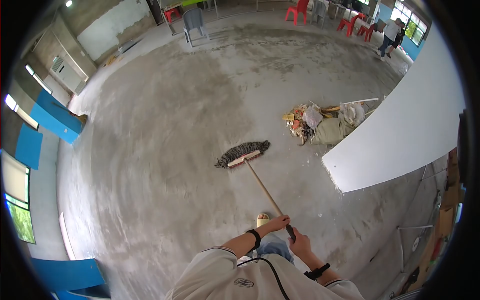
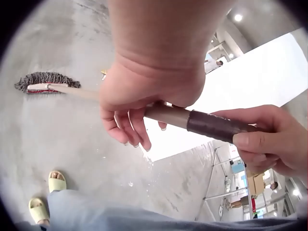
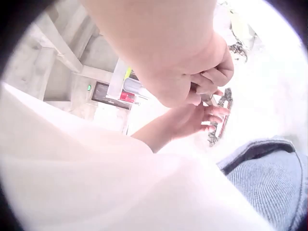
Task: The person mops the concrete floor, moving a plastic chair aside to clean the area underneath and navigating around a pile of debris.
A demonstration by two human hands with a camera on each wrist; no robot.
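A long-handled mop (image 1: 243, 150) lies with its grey, shaggy head on the floor in front of me, and its wooden pole (image 1: 265, 189) slants back to my body. My left hand (image 1: 276, 223) holds the pole just ahead of the dark grip; in the left wrist view its fingers (image 2: 123, 126) hang loosely over the pole and the thumb tip shows below. My right hand (image 1: 300, 243) is curled round the dark grip (image 2: 211, 126) at the pole's end, thumb along it. In the right wrist view the hands partly overlap.
A rubbish heap (image 1: 325, 122) with a sack and bags lies ahead right, beside a white panel (image 1: 400, 120) that juts in. Plastic chairs (image 1: 194, 24) stand at the back. A person (image 1: 391, 37) is at the far right. Blue blocks (image 1: 57, 117) line the left wall.
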